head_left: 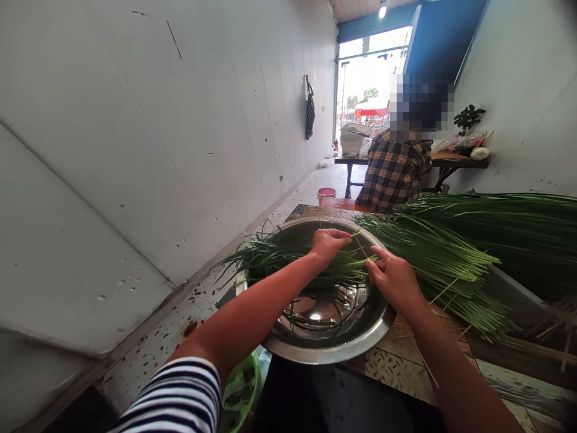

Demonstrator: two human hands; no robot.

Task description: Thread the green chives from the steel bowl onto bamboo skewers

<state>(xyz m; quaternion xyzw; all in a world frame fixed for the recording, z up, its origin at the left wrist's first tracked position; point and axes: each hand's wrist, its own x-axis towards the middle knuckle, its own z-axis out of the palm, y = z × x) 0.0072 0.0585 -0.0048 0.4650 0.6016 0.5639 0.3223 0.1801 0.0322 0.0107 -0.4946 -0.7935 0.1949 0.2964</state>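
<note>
Over the steel basin (pixel 325 356), my left hand (pixel 330 245) pinches the pale green end of a garlic chive (pixel 356 232). My right hand (pixel 394 278) is closed at the basin's right side, thumb and forefinger together on a thin wooden skewer (pixel 361 245) that slants up toward the chive in my left fingers. Whether the tip pierces the stalk is too small to tell. Loose garlic chives (pixel 270 252) lie in the basin under my hands, their leaves hanging over its left rim. A few cut leaves (pixel 311 319) lie on the wet basin floor.
Right of the basin, a large pile of garlic chives (pixel 446 246) lies with skewers sticking out. More skewers (pixel 561 325) are at the far right. A green bin (pixel 243 391) stands below left. Ahead, a person in a checked shirt (pixel 396 168) sits by a table.
</note>
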